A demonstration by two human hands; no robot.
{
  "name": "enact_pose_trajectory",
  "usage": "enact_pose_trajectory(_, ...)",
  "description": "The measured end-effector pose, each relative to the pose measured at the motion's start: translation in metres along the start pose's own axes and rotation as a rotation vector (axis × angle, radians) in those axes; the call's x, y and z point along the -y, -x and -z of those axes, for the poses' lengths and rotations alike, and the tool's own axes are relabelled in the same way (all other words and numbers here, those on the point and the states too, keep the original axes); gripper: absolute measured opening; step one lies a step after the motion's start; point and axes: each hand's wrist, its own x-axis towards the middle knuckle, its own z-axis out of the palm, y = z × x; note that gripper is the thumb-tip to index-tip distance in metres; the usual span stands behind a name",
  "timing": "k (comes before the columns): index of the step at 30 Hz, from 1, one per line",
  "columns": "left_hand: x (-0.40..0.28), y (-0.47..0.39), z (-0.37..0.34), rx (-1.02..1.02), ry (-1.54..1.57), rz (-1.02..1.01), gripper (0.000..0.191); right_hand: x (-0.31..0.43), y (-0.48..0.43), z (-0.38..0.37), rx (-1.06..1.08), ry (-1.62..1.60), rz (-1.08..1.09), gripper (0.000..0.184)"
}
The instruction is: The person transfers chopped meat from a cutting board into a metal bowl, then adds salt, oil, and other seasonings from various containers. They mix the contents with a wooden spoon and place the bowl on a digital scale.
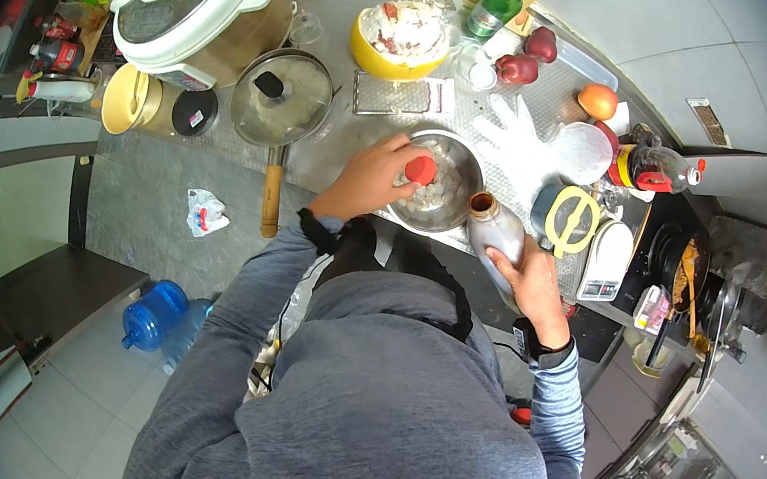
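Over the steel bowl (477, 188), my left hand (371, 175) pinches a red screw cap (421, 170) between thumb and fingers. Pale, wet-looking chunks (444, 185) lie in the bowl, partly hidden by that hand. My right hand (535, 286) is wrapped around a bottle (494, 237) just right of the bowl. The bottle is uncapped and tilted, its mouth pointing up and left, with brown residue around the neck. What is inside the bottle cannot be made out.
Left of the bowl stands a lidded pan (280, 104), its wooden handle (272, 198) jutting past the counter edge. Behind are a metal grater-like tool (385, 95) and a green glass bottle (498, 6). A clear plastic glove (518, 140) and kitchen scale (608, 258) lie rightward.
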Motion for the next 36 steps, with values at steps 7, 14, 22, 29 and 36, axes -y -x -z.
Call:
enact_pose_trajectory(7,-0.010,0.008,0.019,0.150,0.522,0.082,0.056,0.002,0.010,-0.003,0.006,-0.052,-0.040,0.061)
enact_pose_trajectory(14,-0.012,0.005,0.015,0.156,0.505,0.068,0.056,0.007,0.016,-0.006,-0.076,-0.091,0.049,0.060)
enact_pose_trajectory(22,-0.025,0.000,0.010,0.014,0.599,-0.003,0.049,0.000,0.025,-0.001,-0.078,-0.189,0.037,0.062)
enact_pose_trajectory(29,-0.047,-0.004,0.015,-0.003,0.439,-0.096,0.045,-0.006,0.020,0.005,-0.068,-0.208,-0.007,0.063)
enact_pose_trajectory(36,-0.056,-0.010,0.017,0.013,0.300,-0.092,0.032,-0.011,0.014,0.008,-0.070,-0.239,0.004,0.062)
